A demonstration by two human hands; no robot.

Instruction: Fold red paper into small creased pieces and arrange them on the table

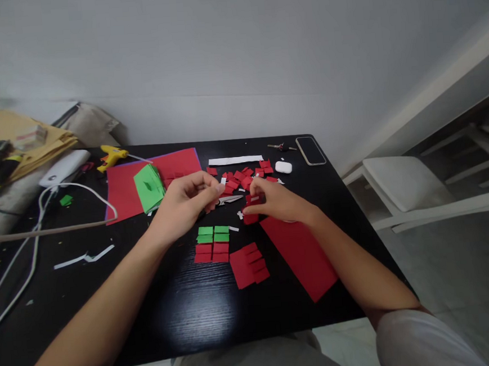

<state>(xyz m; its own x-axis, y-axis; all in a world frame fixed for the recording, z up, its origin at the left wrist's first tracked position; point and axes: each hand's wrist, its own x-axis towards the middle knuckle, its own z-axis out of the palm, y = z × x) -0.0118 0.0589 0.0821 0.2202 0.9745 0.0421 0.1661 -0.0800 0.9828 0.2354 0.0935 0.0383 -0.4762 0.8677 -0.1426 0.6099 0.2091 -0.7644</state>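
My left hand (190, 201) is closed in a pinch above the table; what its fingertips hold, if anything, is too small to make out. Beneath those fingers lie scissors (231, 199), their handles mostly hidden. My right hand (280, 200) has its thumb and fingers around a notched red paper piece (251, 217). Just beyond both hands is a loose pile of small red paper pieces (238, 178). Closer to me, green folded slips (213, 234) and red folded slips (212, 252) sit in a block, beside a red square with folded flaps (250, 265).
A red sheet (304, 263) lies under my right forearm. Green papers (149, 187) rest on a larger red sheet (122, 192) at left, near a yellow glue gun (112, 156) and white cable (37, 239). A phone (310, 151), keys (282, 147) and white earbud case (283, 167) lie at back right.
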